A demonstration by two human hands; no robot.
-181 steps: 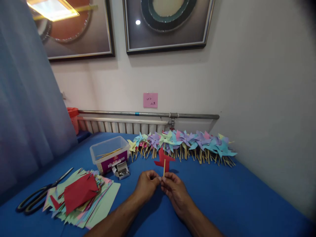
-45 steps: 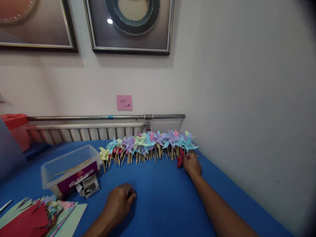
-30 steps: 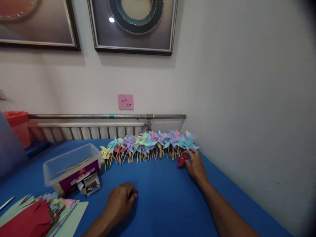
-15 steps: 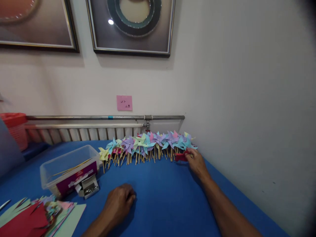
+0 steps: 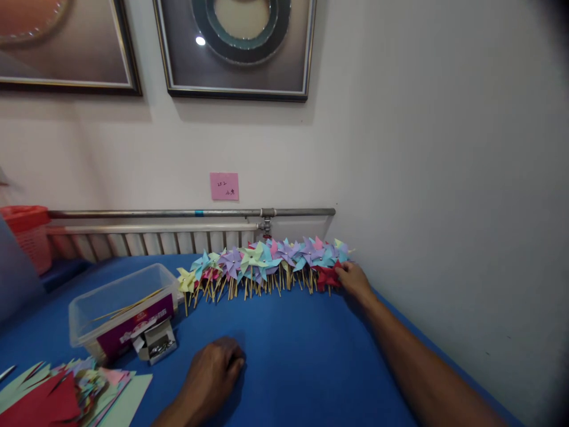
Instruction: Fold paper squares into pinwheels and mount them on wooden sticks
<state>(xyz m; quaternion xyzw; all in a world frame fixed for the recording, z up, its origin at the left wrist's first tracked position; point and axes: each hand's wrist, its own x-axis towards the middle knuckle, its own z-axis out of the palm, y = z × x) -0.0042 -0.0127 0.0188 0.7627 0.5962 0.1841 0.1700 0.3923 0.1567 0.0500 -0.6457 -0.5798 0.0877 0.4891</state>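
One red basket stands at far left, one paper stack nearer. Next come one clear box holding a few sticks and one small open carton of metal pieces. The left hand rests on the blue table, fingers curled in. Beyond runs one row of pinwheels, too overlapped to count. One red pinwheel sits at its front right, its edge pinched by the right hand.

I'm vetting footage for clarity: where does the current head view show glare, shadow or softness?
In the head view, a glare spot marks the right framed picture; shadow falls beside the left hand; fine detail on the red pinwheel looks soft; the upper right corner is dark.
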